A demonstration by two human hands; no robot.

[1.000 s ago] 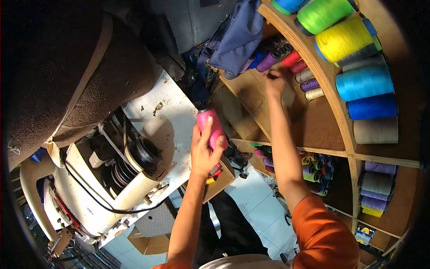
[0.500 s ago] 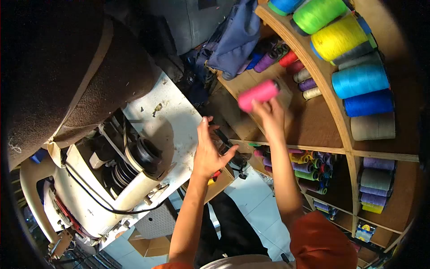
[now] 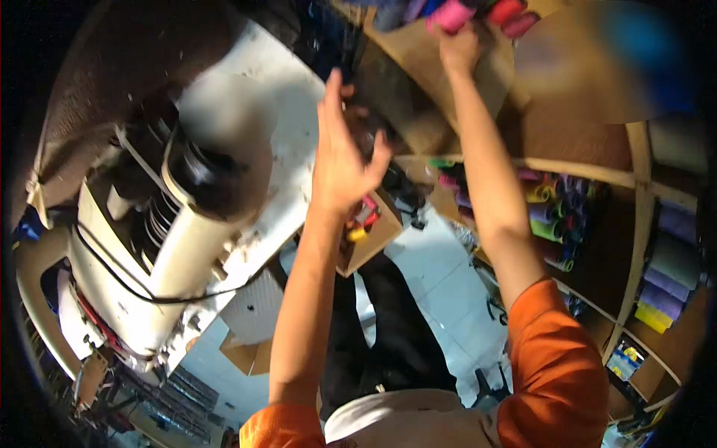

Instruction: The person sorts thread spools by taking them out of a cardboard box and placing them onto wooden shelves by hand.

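The floor (image 3: 448, 291), in pale tiles, shows between the table (image 3: 287, 75) on the left and the shelf (image 3: 575, 142) on the right. The shelf is brown wood split into compartments; a low one is crowded with spools (image 3: 547, 215) in green, yellow and purple, and part of the upper right is blurred. The table has a bright white top, where a cream machine (image 3: 179, 261) sits with a brown cloth (image 3: 127, 82) beyond it. A box (image 3: 373, 254) by the table's near edge holds red and yellow things. The left hand (image 3: 343, 160), fingers stretched and thumb out, is empty near the table's edge. The right hand (image 3: 458, 52) reaches into the shelf, gripping the end of the pink spool (image 3: 450, 13), which is beside a red spool (image 3: 506, 11); whether they touch is hard to tell.
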